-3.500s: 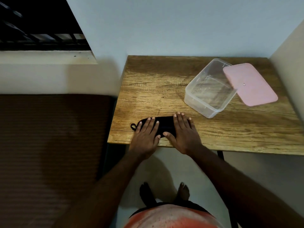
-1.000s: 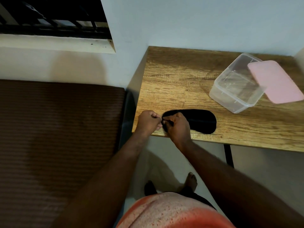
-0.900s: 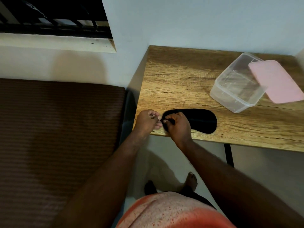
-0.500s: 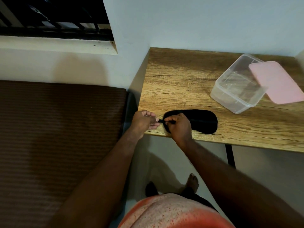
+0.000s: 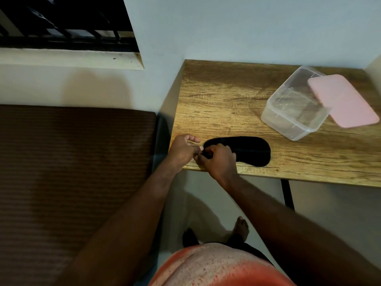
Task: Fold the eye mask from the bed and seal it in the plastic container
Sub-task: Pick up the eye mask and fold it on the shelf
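1. Left grip [image 5: 182, 150] and right grip [image 5: 219, 162], fingers curled, pinch the strap end of the black fabric eye mask [image 5: 247, 149], which lies on the wooden tabletop [image 5: 216, 100] just right of them.
2. Risk: tugging this near the edge could drag it off.
3. Risk: a slack strap could undo the fold before it reaches the clear plastic container [image 5: 292, 114], far right.

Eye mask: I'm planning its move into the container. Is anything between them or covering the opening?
Nothing visible lies on the table between mask and container. The lid overlaps only the container's right rim, leaving most of the opening uncovered.
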The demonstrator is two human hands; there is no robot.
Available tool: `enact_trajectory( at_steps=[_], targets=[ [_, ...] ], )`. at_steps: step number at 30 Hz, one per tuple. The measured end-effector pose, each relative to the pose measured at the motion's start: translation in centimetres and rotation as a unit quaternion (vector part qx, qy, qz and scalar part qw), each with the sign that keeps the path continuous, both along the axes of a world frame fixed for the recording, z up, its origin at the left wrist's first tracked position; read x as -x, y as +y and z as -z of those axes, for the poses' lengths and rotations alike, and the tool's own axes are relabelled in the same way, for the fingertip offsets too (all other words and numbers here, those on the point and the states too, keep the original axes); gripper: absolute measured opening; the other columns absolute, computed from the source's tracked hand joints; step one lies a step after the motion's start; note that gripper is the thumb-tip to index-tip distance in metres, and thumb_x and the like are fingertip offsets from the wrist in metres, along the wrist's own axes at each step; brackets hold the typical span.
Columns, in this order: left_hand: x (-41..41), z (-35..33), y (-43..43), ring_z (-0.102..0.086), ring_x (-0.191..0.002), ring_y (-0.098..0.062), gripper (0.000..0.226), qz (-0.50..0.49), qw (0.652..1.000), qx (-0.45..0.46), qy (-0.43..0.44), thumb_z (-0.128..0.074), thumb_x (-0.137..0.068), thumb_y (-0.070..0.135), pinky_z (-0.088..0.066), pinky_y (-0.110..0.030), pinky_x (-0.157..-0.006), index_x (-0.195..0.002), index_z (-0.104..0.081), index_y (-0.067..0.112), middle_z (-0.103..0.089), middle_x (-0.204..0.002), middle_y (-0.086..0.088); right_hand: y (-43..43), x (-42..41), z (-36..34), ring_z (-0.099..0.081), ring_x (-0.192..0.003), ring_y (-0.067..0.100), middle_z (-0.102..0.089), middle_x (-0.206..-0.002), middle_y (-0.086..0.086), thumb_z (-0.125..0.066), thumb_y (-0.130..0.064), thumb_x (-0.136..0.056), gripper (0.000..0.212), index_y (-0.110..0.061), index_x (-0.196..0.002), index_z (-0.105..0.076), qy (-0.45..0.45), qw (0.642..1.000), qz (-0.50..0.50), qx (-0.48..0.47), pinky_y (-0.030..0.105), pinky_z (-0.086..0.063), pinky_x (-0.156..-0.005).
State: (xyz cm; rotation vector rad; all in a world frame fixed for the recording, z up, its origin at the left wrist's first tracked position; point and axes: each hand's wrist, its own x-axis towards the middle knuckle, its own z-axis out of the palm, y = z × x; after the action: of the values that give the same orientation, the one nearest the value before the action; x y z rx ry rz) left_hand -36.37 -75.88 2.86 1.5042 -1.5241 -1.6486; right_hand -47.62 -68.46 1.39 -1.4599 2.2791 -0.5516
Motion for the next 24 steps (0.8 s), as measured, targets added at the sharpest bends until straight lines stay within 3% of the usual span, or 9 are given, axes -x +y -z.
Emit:
enact_trajectory(
  at_steps=[5, 9, 12, 15, 19, 22, 24],
  targets=[
    [0.5, 0.3, -0.1, -0.07, -0.079, -0.018, 0.018, 0.011, 0.999, 0.046, -0.024, -0.062, -0.092, 0.013, -0.056, -0.036, -0.082, -0.11, -0.062, 0.013, -0.073, -0.092, -0.012, -0.6, 0.1, -0.7, -0.06, -0.092, 0.027, -0.07, -0.09, 0.004, -0.055, -0.043, -0.095, 0.031, -0.017, -0.092, -0.071, -0.016, 1.0, 0.013, -0.012, 0.04, -0.044, -0.083],
    [0.4, 1.0, 0.1, -0.071, -0.082, -0.022, 0.012, -0.047, 0.997, 0.046, -0.032, -0.057, -0.092, 0.006, -0.058, -0.042, -0.084, -0.1, -0.061, 0.015, -0.071, -0.09, -0.011, -0.7, 0.0, -1.1, -0.059, -0.083, 0.03, -0.06, -0.072, 0.003, -0.052, -0.033, -0.095, 0.033, -0.019, -0.065, -0.052, -0.052, 0.997, 0.046, -0.021, 0.038, -0.038, -0.076],
    [1.0, 1.2, 0.5, -0.069, -0.091, -0.027, 0.011, -0.053, 0.998, 0.013, -0.021, -0.065, -0.087, 0.004, -0.058, -0.041, -0.086, -0.095, -0.063, 0.011, -0.069, -0.092, -0.011, -0.9, 0.3, -1.5, -0.061, -0.076, 0.027, -0.058, -0.066, 0.001, -0.055, -0.034, -0.093, 0.036, -0.018, -0.061, -0.051, -0.107, 0.991, 0.079, -0.026, 0.039, -0.045, -0.077],
    [1.5, 1.2, 0.8, -0.064, -0.09, -0.023, 0.011, -0.072, 0.997, -0.038, 0.013, -0.067, -0.086, 0.0, -0.057, -0.038, -0.084, -0.094, -0.065, 0.007, -0.066, -0.088, -0.007, -1.1, 0.7, -1.8, -0.059, -0.067, 0.024, -0.058, -0.061, 0.003, -0.058, -0.03, -0.093, 0.038, -0.017, -0.057, -0.054, -0.176, 0.98, 0.09, -0.023, 0.042, -0.048, -0.071],
    [1.5, 0.9, 0.8, -0.064, -0.092, -0.024, 0.026, -0.081, 0.99, -0.094, 0.06, -0.066, -0.086, -0.004, -0.058, -0.03, -0.074, -0.111, -0.062, -0.006, -0.066, -0.1, -0.015, -0.8, 1.0, -1.8, -0.066, -0.074, 0.033, -0.069, -0.075, 0.016, -0.06, -0.025, -0.092, 0.028, -0.007, -0.072, -0.068, -0.257, 0.96, 0.115, -0.008, 0.044, -0.054, -0.072],
    [1.5, 0.5, 0.9, -0.067, -0.079, -0.018, 0.03, -0.058, 0.989, -0.118, 0.075, -0.069, -0.085, -0.001, -0.059, -0.024, -0.063, -0.113, -0.061, -0.007, -0.068, -0.093, -0.013, -0.6, 1.2, -2.0, -0.064, -0.069, 0.023, -0.068, -0.071, 0.008, -0.061, -0.021, -0.091, 0.024, -0.014, -0.069, -0.067, -0.315, 0.938, 0.141, 0.003, 0.035, -0.052, -0.065],
    [1.7, 0.3, 1.1, -0.066, -0.071, -0.014, 0.031, -0.065, 0.987, -0.127, 0.078, -0.071, -0.083, 0.001, -0.058, -0.021, -0.057, -0.112, -0.061, -0.009, -0.068, -0.089, -0.012, -0.6, 1.4, -2.2, -0.065, -0.073, 0.022, -0.071, -0.077, 0.011, -0.062, -0.02, -0.09, 0.02, -0.012, -0.074, -0.069, -0.346, 0.926, 0.154, -0.008, 0.036, -0.054, -0.068]
  ],
)
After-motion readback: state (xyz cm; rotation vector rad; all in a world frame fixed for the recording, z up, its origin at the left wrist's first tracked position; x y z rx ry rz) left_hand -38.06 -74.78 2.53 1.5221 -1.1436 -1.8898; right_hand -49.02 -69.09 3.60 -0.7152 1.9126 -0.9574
